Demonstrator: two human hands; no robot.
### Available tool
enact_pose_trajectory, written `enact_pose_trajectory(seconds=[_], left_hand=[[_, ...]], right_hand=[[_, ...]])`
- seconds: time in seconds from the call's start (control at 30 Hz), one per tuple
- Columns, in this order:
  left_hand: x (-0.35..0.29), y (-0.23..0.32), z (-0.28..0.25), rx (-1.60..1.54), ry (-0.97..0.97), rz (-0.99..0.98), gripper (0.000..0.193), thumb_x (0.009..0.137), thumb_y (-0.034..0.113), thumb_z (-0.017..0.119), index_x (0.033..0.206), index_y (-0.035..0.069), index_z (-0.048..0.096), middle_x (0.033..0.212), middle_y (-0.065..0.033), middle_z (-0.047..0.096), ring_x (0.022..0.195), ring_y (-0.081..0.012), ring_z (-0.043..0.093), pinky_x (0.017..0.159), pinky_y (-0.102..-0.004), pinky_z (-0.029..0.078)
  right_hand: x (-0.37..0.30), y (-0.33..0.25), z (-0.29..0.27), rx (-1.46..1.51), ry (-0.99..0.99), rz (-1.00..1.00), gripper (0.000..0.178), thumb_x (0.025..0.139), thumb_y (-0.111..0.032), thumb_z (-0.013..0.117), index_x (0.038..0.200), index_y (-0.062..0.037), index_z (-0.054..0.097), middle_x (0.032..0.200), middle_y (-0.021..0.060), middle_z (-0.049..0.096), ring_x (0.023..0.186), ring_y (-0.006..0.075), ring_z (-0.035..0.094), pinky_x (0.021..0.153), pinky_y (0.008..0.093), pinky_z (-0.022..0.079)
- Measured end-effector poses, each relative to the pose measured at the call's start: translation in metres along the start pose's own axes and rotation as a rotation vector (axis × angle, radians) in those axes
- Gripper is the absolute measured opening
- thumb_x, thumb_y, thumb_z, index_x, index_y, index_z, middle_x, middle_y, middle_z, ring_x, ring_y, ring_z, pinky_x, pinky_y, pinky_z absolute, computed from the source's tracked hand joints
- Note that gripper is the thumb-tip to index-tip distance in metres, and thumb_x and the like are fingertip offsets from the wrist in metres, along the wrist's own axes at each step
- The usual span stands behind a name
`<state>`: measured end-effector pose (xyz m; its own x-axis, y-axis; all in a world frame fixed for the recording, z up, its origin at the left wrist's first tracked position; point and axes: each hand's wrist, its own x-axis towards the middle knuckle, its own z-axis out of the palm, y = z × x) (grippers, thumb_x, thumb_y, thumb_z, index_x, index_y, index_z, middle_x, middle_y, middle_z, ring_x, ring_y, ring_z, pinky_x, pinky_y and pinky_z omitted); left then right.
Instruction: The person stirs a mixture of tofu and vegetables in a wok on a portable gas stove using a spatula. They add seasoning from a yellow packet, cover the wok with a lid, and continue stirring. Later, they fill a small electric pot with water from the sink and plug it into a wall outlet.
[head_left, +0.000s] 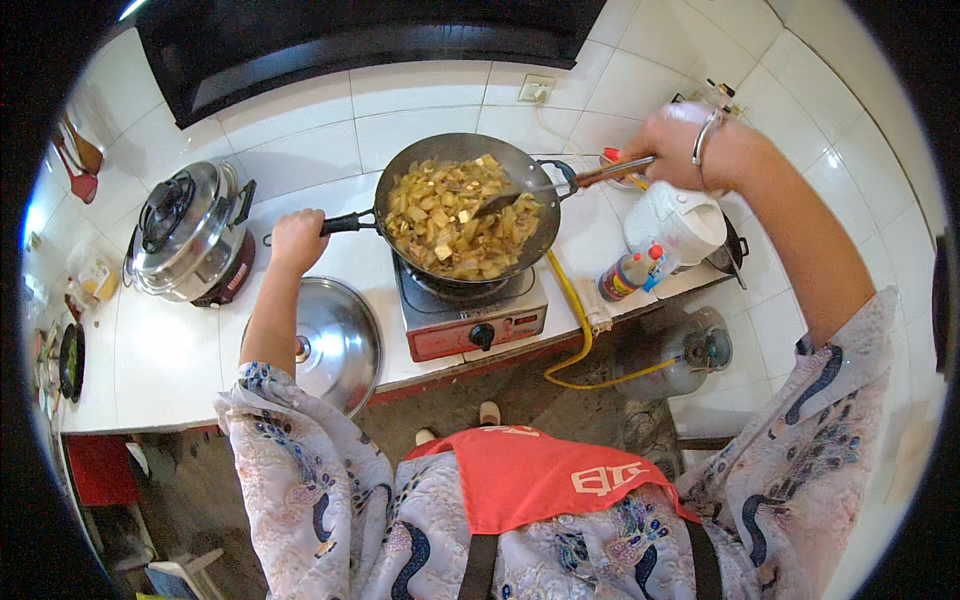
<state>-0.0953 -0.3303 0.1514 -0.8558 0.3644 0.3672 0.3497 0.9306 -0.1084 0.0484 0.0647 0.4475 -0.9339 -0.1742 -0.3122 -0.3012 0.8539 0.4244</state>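
Wok (535,165) sits on the gas stove (450,342), loaded with diced food (430,215); I judge it heavy, stiff and likely hot, best held by its long black handle (348,223), the pieces soft and slick. My left hand (297,240) is closed round that handle; my right hand (680,150), fingers curled, grips the spatula (550,188), blade among the pieces.

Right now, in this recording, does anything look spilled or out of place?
The silver lid left of the stove seems to jut slightly past the front edge of the counter, which looks precarious. No spill shows around the wok.
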Motion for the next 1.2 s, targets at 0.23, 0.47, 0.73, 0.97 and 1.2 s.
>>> enact_pose_trajectory(seconds=[0.23, 0.47, 0.73, 0.97, 1.2], left_hand=[[0.005, 0.01, 0.001, -0.002, -0.003, 0.002, 0.01, 0.072, 0.017, 0.061, 0.074, 0.008, 0.058, 0.075, -0.0093, 0.061, 0.073, -0.029, 0.061, 0.068, -0.0415, 0.049], [0.001, 0.012, -0.006, -0.012, -0.031, -0.014, 0.01, 0.069, 0.017, 0.062, 0.073, 0.008, 0.058, 0.074, -0.0081, 0.06, 0.074, -0.0282, 0.06, 0.069, -0.0408, 0.047], [0.01, 0.014, -0.002, -0.025, -0.039, -0.024, 0.013, 0.068, 0.017, 0.065, 0.072, 0.008, 0.057, 0.074, -0.0078, 0.059, 0.073, -0.028, 0.059, 0.068, -0.0405, 0.047], [0.012, 0.013, -0.001, -0.006, -0.044, -0.032, 0.013, 0.07, 0.018, 0.064, 0.075, 0.008, 0.057, 0.077, -0.0085, 0.06, 0.074, -0.0284, 0.06, 0.067, -0.0402, 0.047], [0.009, 0.017, -0.008, 0.009, -0.139, -0.063, 0.014, 0.074, 0.02, 0.064, 0.081, 0.009, 0.061, 0.08, -0.0087, 0.061, 0.08, -0.0275, 0.06, 0.072, -0.041, 0.045]], right_hand=[[0.062, 0.032, -0.003, -0.035, -0.052, 0.196, 0.026, 0.079, -0.018, 0.053, 0.096, -0.0027, 0.065, 0.072, 0.016, 0.064, 0.064, 0.026, 0.062, 0.06, 0.0379, 0.049], [0.155, 0.134, 0.06, 0.308, -0.554, 0.323, 0.042, 0.083, -0.047, 0.055, 0.075, -0.0077, 0.064, 0.057, 0.0062, 0.056, 0.045, 0.0148, 0.051, 0.04, 0.0317, 0.039], [0.182, 0.104, 0.172, 0.649, -0.208, -0.025, 0.054, 0.081, -0.058, 0.056, 0.073, -0.0046, 0.059, 0.055, 0.0062, 0.053, 0.048, 0.0158, 0.05, 0.045, 0.0319, 0.041], [0.099, 0.069, 0.108, 0.004, 0.191, -0.204, 0.036, 0.081, -0.043, 0.06, 0.084, -0.0068, 0.057, 0.068, 0.0142, 0.06, 0.066, 0.0322, 0.061, 0.06, 0.0417, 0.048], [0.031, 0.035, 0.053, -0.378, 0.425, -0.232, 0.024, 0.079, -0.034, 0.062, 0.083, -0.0102, 0.057, 0.072, 0.0087, 0.061, 0.069, 0.0265, 0.063, 0.059, 0.0383, 0.05]])
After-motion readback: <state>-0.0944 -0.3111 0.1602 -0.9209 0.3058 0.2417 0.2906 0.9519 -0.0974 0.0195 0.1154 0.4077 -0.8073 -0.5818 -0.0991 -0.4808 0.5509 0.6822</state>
